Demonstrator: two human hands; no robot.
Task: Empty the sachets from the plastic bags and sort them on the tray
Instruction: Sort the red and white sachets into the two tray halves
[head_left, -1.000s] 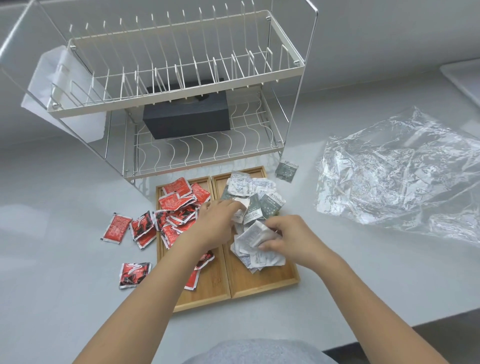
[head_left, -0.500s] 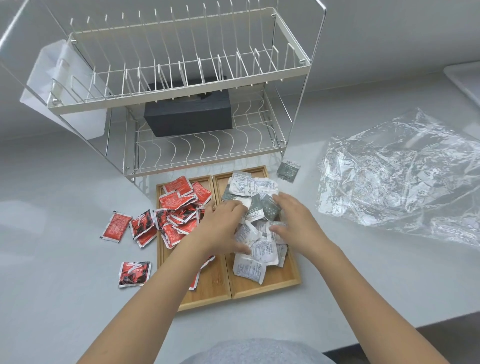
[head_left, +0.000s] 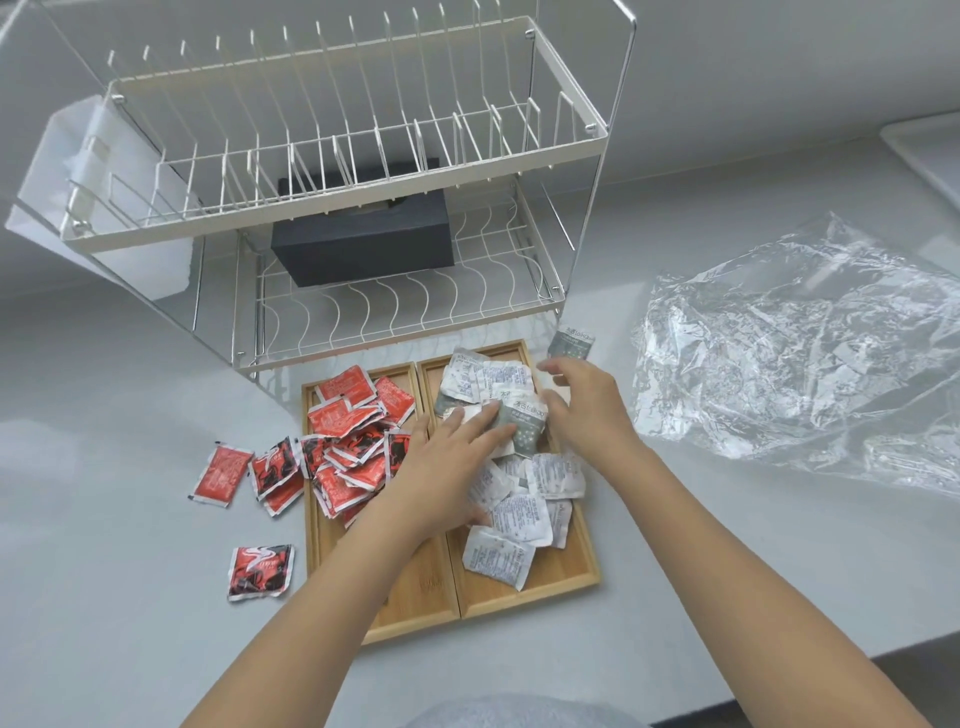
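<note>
Both of my hands are over the right half of the wooden tray. My left hand lies flat with its fingers straight and spread, pressing on the heap of white and grey-green sachets in that right compartment. My right hand reaches toward the far right corner of the tray, fingers loosely bent and gripping nothing that I can see, the fingertips just beside the upper sachets of the heap.

Red sachets fill the far part of the left compartment, piled loosely and spilling over its left rim. Three more red sachets lie on the grey worktop just left of the tray, and one red and black sachet lies alone nearer to me. A single grey-green sachet sits on the worktop just beyond the tray's far right corner.

To the right, well apart from the tray, lies a crumpled clear plastic bag. Behind the tray stands a white two-tier wire dish rack, with a dark box on its lower shelf.
</note>
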